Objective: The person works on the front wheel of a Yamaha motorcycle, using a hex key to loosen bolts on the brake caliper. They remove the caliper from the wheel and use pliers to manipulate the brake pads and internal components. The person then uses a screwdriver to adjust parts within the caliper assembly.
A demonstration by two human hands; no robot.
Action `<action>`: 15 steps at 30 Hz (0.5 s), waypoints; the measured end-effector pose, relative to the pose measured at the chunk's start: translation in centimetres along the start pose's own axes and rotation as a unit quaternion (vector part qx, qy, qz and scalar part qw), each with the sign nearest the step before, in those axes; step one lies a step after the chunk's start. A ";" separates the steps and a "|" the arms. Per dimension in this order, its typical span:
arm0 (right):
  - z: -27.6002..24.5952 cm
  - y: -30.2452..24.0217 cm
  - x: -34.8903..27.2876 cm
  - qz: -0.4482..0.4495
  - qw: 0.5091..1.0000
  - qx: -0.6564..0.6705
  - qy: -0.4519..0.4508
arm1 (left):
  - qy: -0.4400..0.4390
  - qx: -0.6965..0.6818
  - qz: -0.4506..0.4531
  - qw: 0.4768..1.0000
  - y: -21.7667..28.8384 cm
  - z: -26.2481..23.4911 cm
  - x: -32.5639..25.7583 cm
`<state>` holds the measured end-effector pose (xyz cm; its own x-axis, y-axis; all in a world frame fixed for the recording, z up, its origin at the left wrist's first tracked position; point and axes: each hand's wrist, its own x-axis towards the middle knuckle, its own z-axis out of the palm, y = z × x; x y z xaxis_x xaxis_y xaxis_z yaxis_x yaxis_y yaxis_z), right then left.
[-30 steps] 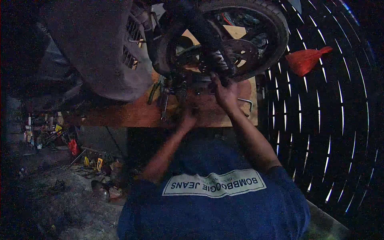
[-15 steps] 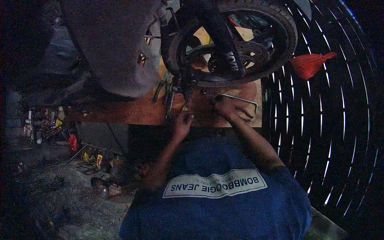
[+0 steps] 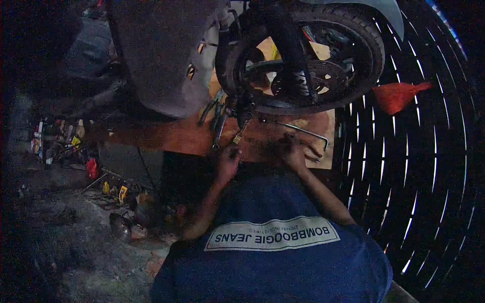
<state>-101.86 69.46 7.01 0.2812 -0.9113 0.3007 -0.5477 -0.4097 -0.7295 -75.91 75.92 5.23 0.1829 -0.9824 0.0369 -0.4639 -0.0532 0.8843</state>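
My left hand [image 3: 230, 159] is at the near edge of the wooden board, its fingers curled together just below a small brass-coloured piece [image 3: 237, 138]. What the fingers hold, if anything, is too dark to make out. That piece hangs at the lower end of a dark metal part [image 3: 245, 112] beside the wheel. My right hand [image 3: 294, 153] is over the board's near edge with bent, darkened fingers; anything in them is hidden. Beside it lie an L-shaped metal bar [image 3: 306, 132] and curved-handled pliers [image 3: 313, 149]. A wrench [image 3: 220, 132] lies left of the dark part.
A motorcycle wheel [image 3: 371, 60] with its fork leg [image 3: 288, 45] stands beyond the board [image 3: 177, 134]. A grey body panel [image 3: 166, 55] overhangs at left, near dark-handled tools [image 3: 216, 106]. A red bag [image 3: 396, 97] hangs on the slatted wall. Parts clutter the floor at left.
The view has shifted, so the scene sits slightly lower and to the right. My right hand has drawn back from the bar's end toward me. My left hand stays near the brass-coloured piece.
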 end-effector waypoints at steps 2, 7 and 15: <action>0.0 0.2 -2.2 0.019 0.999 -0.015 -0.028 | -0.033 0.003 -0.106 0.994 2.6 -0.9 -0.3; -0.5 0.7 -5.8 0.142 0.987 -0.018 -0.069 | -0.005 0.058 -0.041 0.997 -1.1 0.2 -0.8; -3.3 0.1 -4.8 0.083 0.995 0.061 0.004 | 0.042 0.081 -0.088 0.992 -3.0 3.8 -3.2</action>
<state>-105.87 73.66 7.49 0.1886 -0.9666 0.1736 -0.4864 -0.2455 -0.8386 -78.39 78.55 0.65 0.3408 -0.9378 -0.0664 -0.5511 -0.2565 0.7940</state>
